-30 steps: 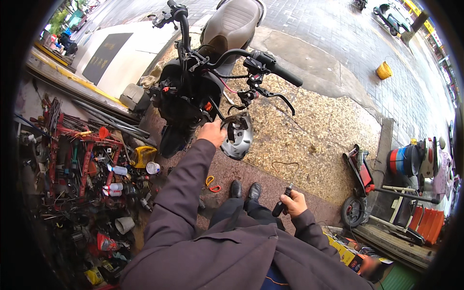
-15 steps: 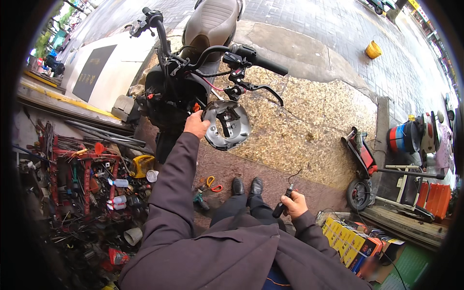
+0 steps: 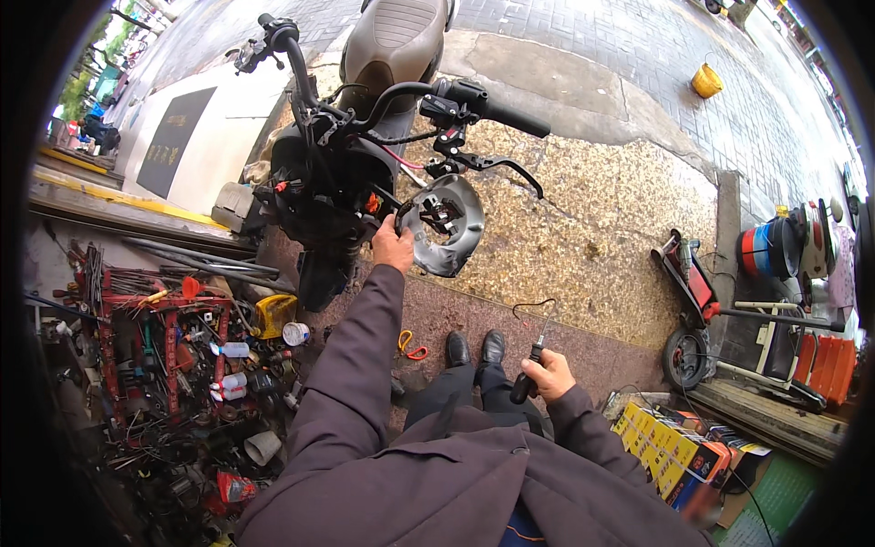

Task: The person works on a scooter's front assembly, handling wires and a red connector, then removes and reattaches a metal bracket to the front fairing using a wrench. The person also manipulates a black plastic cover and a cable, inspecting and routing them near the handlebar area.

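A scooter (image 3: 383, 55) with stripped front stands before me, its handlebar (image 3: 510, 118) over a bundle of dark parts and cables. My left hand (image 3: 392, 243) is closed on the near left edge of a silver-grey round housing (image 3: 456, 246), which hangs beside the scooter's front under the brake lever, with black fittings in its middle. My right hand (image 3: 547, 374) grips a screwdriver (image 3: 524, 383) with a black handle, its metal shaft pointing up and away from me. Orange-handled scissors (image 3: 415, 351) lie on the floor near my shoes.
Tools, bottles and scrap crowd a red rack (image 3: 169, 356) at the left. At the right are a small kick scooter (image 3: 693, 305), drums (image 3: 766, 246), yellow boxes (image 3: 661, 447) and a red-orange panel (image 3: 829, 369). A yellow bucket (image 3: 706, 80) stands on the paving.
The silver housing swung up beside the scooter and now has turned more sideways in my left hand. My right hand has lifted slightly with the screwdriver. The view has also shifted.
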`<state>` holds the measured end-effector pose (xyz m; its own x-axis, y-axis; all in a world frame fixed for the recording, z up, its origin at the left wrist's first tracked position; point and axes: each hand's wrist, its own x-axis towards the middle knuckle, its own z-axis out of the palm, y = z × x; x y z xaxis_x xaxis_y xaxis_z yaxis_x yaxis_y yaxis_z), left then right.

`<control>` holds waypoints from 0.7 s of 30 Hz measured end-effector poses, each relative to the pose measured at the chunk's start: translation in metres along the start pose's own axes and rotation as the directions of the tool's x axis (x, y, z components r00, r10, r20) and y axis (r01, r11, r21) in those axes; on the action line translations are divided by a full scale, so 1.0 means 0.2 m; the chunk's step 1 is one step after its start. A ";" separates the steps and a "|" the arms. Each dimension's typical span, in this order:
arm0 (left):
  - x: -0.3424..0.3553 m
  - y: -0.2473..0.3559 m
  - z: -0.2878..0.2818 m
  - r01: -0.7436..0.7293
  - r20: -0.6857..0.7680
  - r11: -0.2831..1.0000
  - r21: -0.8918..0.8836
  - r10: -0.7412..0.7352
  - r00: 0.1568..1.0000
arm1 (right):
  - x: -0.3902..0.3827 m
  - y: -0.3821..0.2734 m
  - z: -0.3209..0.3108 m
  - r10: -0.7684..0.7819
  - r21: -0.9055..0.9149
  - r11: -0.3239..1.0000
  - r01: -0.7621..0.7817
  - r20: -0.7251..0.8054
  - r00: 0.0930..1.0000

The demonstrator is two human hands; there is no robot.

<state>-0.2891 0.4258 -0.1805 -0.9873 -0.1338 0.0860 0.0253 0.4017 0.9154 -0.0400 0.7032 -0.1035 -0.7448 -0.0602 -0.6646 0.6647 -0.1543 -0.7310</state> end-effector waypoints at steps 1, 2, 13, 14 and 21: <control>0.01 0.01 0.00 0.019 0.024 0.997 0.077 -0.021 0.999 | 0.01 0.00 0.00 0.029 -0.013 1.000 -0.029 -0.003 1.000; 0.02 0.03 0.00 -0.005 0.017 0.994 0.107 0.004 1.000 | 0.01 0.00 0.01 0.021 0.002 1.000 -0.021 0.010 1.000; 0.03 0.27 -0.01 -0.050 0.089 0.960 -0.274 0.077 0.993 | 0.02 -0.01 0.03 0.038 -0.017 0.999 -0.038 -0.012 0.999; 0.01 0.28 -0.02 -0.005 0.071 0.947 -0.323 0.029 0.997 | 0.02 -0.02 0.02 0.002 0.013 1.000 -0.002 -0.007 1.000; -0.20 0.44 -0.07 0.216 0.253 0.798 -0.563 -0.082 0.964 | 0.02 -0.14 0.01 -0.064 0.035 0.997 0.066 -0.048 0.997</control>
<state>-0.2450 0.4539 -0.0982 -0.9935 0.0676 -0.0916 -0.1043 -0.2184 0.9703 -0.0627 0.7046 -0.0856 -0.7824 -0.0031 -0.6228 0.6115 -0.1928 -0.7674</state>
